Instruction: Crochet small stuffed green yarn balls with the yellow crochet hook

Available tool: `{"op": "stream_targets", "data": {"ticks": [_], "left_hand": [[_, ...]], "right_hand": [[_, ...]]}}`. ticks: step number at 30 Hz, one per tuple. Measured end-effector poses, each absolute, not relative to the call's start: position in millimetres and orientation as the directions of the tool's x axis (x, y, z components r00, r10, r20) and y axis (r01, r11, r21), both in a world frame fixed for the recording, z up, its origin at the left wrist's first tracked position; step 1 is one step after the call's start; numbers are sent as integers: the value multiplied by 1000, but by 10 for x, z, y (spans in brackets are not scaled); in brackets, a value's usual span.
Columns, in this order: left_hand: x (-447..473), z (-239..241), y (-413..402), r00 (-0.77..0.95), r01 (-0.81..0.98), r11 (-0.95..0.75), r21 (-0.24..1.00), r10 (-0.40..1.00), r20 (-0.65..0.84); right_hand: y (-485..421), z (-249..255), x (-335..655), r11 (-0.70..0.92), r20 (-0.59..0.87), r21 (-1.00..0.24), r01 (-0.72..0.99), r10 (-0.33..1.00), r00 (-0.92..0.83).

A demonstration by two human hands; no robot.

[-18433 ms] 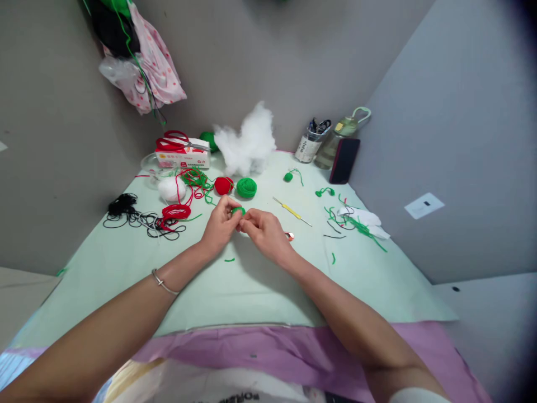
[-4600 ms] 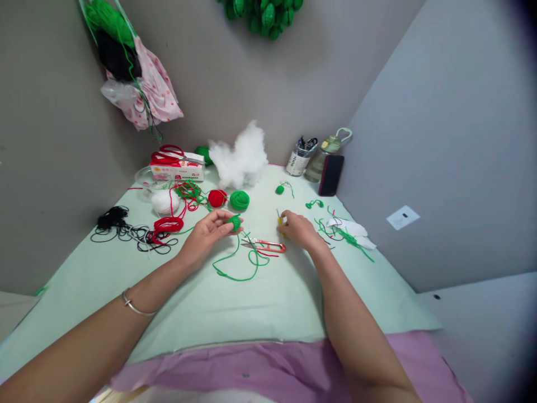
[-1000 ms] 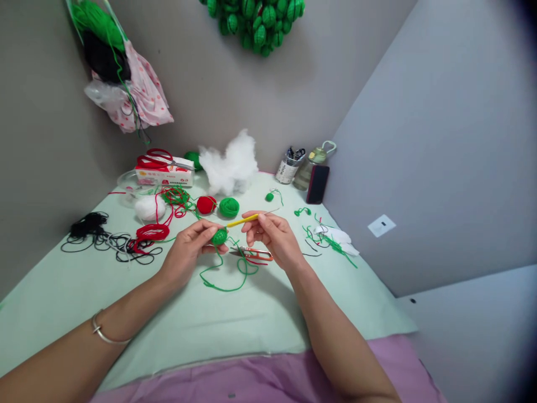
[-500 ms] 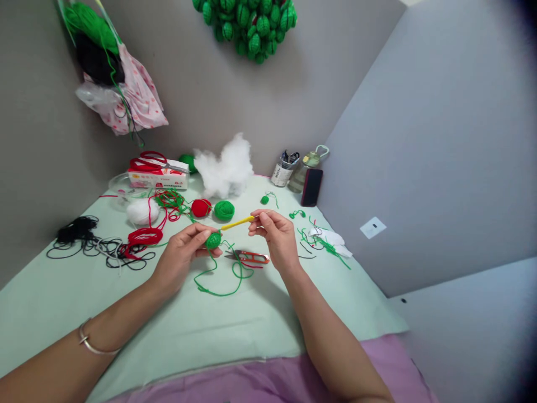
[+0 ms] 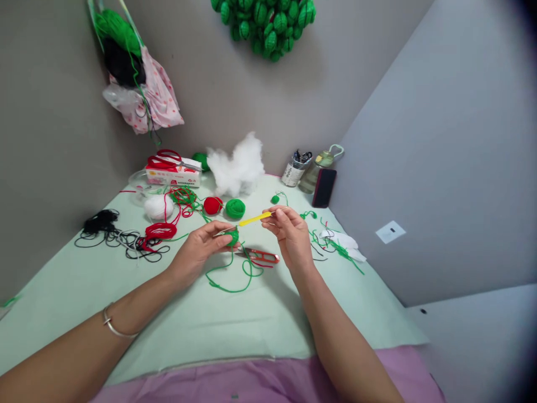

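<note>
1. In the left hand (image 5: 201, 249), around the middle of the frame: a small green crocheted piece (image 5: 232, 237), pinched between thumb and fingertips.
2. In the right hand (image 5: 291, 235), just right of the middle: a yellow-handled hook (image 5: 254, 219), pinched near its right end between thumb and forefinger, with the other fingers curled close.
3. Slanting gently along the hook's long axis, from lower left to slightly higher right; pointing its left metal tip toward the top of the green piece, its right metal end past the right fingertips.
4. Hard to tell whether inserted in a stitch or merely touching at that left tip: too thin to make out. Roundish where visible, partly covered by the left thumb, hence unreadable in long axis: the green piece.
5. Trailing below it, toward lower center: a loose green strand (image 5: 229, 291), looped on the table (image 5: 201, 336). Just beside: orange-handled snips (image 5: 265, 256), pointing left, with blade tips unclear near the left fingers.
6. Above the hands: a green yarn ball (image 5: 235, 209) beside a red yarn ball (image 5: 213, 206). Cut off by the top edge: a cluster of green pieces (image 5: 268, 25).
</note>
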State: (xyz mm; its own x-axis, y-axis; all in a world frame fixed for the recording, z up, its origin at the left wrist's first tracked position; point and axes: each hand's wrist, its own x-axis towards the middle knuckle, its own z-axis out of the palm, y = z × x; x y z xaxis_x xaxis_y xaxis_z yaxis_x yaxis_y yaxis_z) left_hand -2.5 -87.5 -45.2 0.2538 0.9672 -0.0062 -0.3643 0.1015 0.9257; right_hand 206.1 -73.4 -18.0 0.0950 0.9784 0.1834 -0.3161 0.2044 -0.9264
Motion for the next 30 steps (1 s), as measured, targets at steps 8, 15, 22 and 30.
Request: {"op": "stream_targets", "data": {"ticks": [8, 15, 22, 30], "left_hand": [[-34, -468, -865, 239, -373, 87, 924, 971, 6], [-54, -499, -854, 226, -388, 83, 918, 974, 8], [-62, -531, -820, 234, -402, 91, 911, 972, 6], [-78, -539, -796, 238, -424, 114, 898, 971, -10]], "right_hand": [[-691, -215, 2105, 187, 159, -910, -369, 982, 104], [-648, -257, 2146, 207, 167, -893, -400, 977, 134], [-661, -227, 2141, 229, 149, -884, -408, 964, 219], [-622, -242, 2203, 241, 167, -927, -286, 951, 260]]}}
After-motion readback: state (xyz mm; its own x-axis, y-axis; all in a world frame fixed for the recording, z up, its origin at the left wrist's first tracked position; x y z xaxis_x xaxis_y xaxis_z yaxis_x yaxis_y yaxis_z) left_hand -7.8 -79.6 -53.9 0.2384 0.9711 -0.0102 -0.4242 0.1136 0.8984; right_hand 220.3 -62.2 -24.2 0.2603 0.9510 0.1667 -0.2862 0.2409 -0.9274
